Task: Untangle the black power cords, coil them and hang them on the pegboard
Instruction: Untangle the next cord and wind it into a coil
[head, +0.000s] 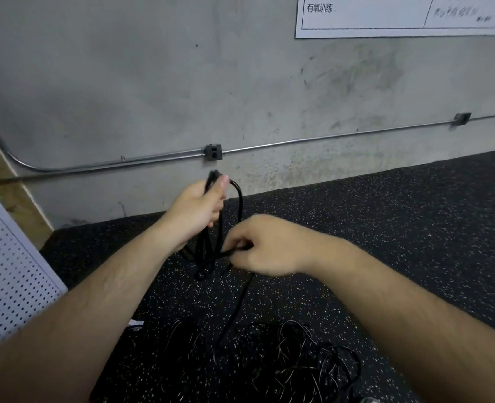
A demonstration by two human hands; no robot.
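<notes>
My left hand (198, 209) grips the top of a bundle of black cord loops (239, 205) held upright in front of the wall. The loops hang down below the fist. My right hand (265, 247) pinches a strand of the same cord beside the lower part of the loops. From there the cord runs down to the floor. A tangled heap of black cords (298, 356) lies on the floor near my feet. The white pegboard (10, 274) leans at the left edge.
A grey concrete wall stands ahead with a metal conduit (327, 138) and an outlet box (213, 152) low on it. A white printed sheet (400, 16) hangs at the upper right. The floor (415, 228) is black speckled rubber.
</notes>
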